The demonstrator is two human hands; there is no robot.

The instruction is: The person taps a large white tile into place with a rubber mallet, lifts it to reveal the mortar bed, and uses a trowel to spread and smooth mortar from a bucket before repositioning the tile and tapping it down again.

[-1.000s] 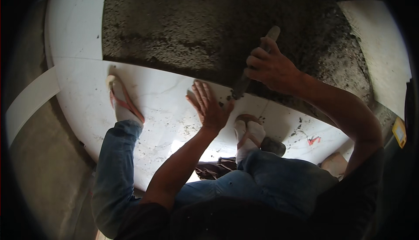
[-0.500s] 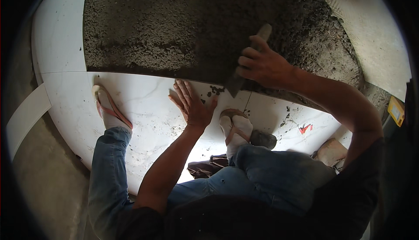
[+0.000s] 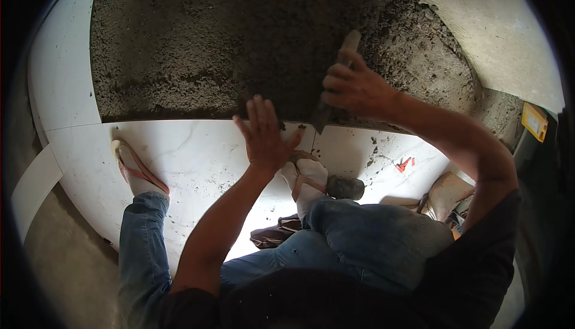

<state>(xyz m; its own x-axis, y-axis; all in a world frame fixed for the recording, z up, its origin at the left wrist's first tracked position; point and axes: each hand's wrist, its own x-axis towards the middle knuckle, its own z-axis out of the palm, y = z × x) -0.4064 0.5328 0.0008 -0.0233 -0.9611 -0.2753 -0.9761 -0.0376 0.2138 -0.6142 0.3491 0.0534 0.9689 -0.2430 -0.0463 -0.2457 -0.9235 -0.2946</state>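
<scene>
Trowel [image 3: 351, 41], apparently, in right hand [image 3: 357, 88], left hand [image 3: 265, 140] over tile edge [image 3: 185, 124]

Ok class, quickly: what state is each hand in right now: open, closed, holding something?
Left hand: open, fingers spread, at the edge of the white tile, gripping nothing visible.
Right hand: closed, holding a trowel.

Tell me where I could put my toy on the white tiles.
Mostly bare tile lies between the left foot and left hand, with some specks. Another patch is left of that foot. Right of the left hand is crowded: trowel, right foot, dark cylinder, crumbs, red piece.
</scene>
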